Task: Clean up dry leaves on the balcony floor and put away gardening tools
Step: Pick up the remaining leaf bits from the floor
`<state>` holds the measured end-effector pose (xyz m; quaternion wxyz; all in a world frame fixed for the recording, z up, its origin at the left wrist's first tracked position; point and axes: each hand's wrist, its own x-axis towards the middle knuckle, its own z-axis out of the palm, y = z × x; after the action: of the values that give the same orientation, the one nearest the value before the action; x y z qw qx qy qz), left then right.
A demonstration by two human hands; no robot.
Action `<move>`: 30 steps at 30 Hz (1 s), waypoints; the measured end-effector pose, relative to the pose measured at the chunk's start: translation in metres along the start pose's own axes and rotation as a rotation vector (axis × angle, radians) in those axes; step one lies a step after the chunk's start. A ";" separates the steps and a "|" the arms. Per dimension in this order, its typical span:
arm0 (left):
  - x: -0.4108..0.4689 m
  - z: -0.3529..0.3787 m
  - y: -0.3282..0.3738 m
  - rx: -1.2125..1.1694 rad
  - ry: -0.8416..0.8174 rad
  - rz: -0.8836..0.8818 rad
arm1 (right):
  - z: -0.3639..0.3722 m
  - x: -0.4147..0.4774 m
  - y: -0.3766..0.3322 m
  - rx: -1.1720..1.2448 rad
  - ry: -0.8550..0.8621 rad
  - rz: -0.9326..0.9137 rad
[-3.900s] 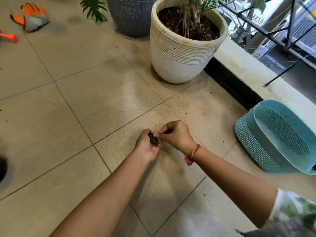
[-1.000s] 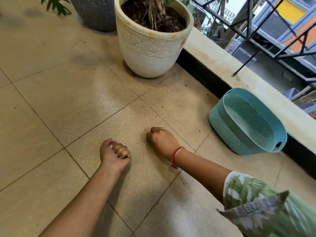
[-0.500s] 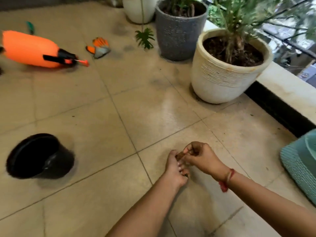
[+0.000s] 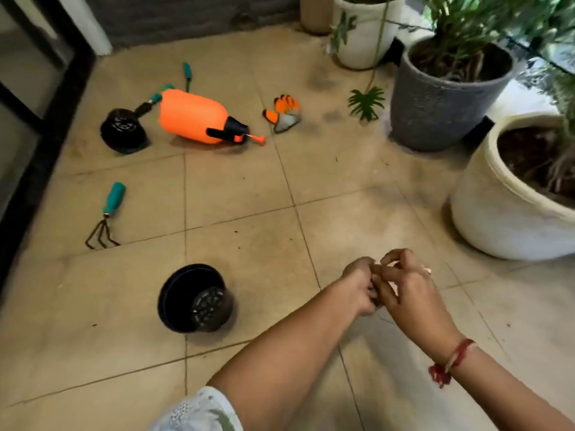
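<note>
The left hand (image 4: pixel 357 284) and right hand (image 4: pixel 407 293) touch above the floor (image 4: pixel 249 197), fingers (image 4: pixel 401 259) curled. I cannot tell if they hold anything. A black pot (image 4: pixel 194 298) lies nearby.

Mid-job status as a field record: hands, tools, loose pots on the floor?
hands: left hand and right hand touching, fingers curled; contents hidden
sprayer: orange sprayer lying on its side
gloves: orange gloves on floor right of its nozzle
rake: hand rake flat on tile, far left
pots: near black pot tipped, left of hands; far black pot beside sprayer
</note>
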<state>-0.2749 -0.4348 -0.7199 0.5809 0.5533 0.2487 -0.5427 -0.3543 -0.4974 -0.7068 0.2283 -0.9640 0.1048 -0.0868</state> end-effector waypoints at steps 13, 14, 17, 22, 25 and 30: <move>-0.235 -0.028 0.044 -0.580 0.115 -0.002 | -0.161 0.024 -0.196 0.401 -0.132 0.297; -0.254 -0.030 0.044 -0.630 0.140 0.003 | -0.173 0.021 -0.213 0.419 -0.169 0.302; -0.324 -0.030 0.051 -0.705 0.181 -0.042 | -0.213 0.005 -0.260 0.484 -0.256 0.275; -0.431 -0.035 0.063 -0.910 0.189 -0.010 | -0.281 -0.010 -0.311 0.654 -0.540 0.189; -0.471 -0.030 0.050 -1.051 0.195 -0.011 | -0.314 -0.014 -0.331 0.627 -0.676 0.155; -0.513 -0.013 0.031 -1.508 0.120 0.127 | -0.348 -0.029 -0.368 0.905 -0.677 0.361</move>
<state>-0.3902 -0.2471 -0.2558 0.8175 0.0481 0.5512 -0.1599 -0.3976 -0.3155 -0.2349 0.6485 -0.7119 0.1411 0.2294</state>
